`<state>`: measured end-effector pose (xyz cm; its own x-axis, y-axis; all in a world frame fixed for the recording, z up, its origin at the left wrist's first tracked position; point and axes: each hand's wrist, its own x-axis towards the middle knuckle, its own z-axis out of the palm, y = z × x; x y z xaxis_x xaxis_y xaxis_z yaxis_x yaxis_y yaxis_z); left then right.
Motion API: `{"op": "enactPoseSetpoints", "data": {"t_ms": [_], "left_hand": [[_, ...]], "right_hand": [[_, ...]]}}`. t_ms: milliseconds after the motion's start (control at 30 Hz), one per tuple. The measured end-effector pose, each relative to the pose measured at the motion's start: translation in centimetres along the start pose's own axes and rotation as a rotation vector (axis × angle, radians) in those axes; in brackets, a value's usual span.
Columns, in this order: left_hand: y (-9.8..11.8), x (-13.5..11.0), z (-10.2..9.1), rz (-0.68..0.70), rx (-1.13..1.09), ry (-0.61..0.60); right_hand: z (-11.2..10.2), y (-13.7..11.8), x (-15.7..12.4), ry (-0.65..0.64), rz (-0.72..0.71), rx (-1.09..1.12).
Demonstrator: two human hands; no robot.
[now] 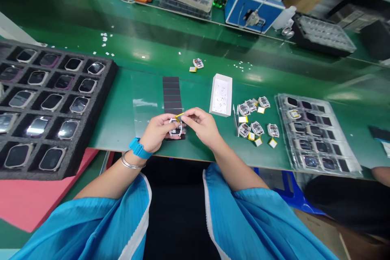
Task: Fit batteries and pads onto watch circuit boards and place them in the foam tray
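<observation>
My left hand (pixel 158 131) holds a small white watch housing (pixel 176 128) just above the near edge of the green bench. My right hand (pixel 202 125) pinches a small yellow-edged part (pixel 179 116) at the top of that housing. Under both hands lies a dark strip of square pads (pixel 171 93) on a clear sheet. Several more housings with yellow-tabbed parts (pixel 255 118) lie loose to the right of my right hand.
A black foam tray (pixel 100 101) of watch screens fills the left. A small white box (pixel 221 94) stands behind my hands. A clear blister tray (pixel 317 134) of parts lies at right. A blue machine (pixel 240 2), bottles and trays line the far side. Another person's arm (pixel 380 172) shows at right.
</observation>
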<state>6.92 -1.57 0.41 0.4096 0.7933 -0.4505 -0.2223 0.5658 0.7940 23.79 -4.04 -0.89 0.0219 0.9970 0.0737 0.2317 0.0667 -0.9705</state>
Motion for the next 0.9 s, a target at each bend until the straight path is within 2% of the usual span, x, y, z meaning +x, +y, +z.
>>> {"op": "enactPoseSetpoints", "data": {"t_ms": [133,200,300,433,600,767,900], "left_hand": [[0.0,-0.2,-0.5,-0.033,-0.067,-0.159],[-0.2,-0.2,-0.6,-0.004,-0.046,-0.188],[-0.6,0.0,-0.5,0.025,-0.005,-0.129],[-0.8,0.3,-0.2,-0.017,-0.02,-0.061],[-0.4,-0.1,0.1,-0.07,-0.045,0.011],[-0.2,-1.4,0.9,-0.102,-0.208,-0.032],[-1.0,-2.4,2.3,-0.026,-0.155,-0.038]], "right_hand": [[0.2,-0.3,-0.1,0.093,-0.147,-0.111],[0.4,-0.8,-0.4,0.126,-0.22,-0.22],[0.6,-1.3,-0.8,0.162,-0.266,-0.388],[0.8,-1.3,-1.1,0.188,-0.332,-0.509],[0.7,-1.0,-1.6,0.125,-0.523,-0.604],[-0.1,-1.4,-3.1,0.021,-0.586,-0.727],[-1.5,-0.7,-4.4,0.008,-0.625,-0.69]]}}
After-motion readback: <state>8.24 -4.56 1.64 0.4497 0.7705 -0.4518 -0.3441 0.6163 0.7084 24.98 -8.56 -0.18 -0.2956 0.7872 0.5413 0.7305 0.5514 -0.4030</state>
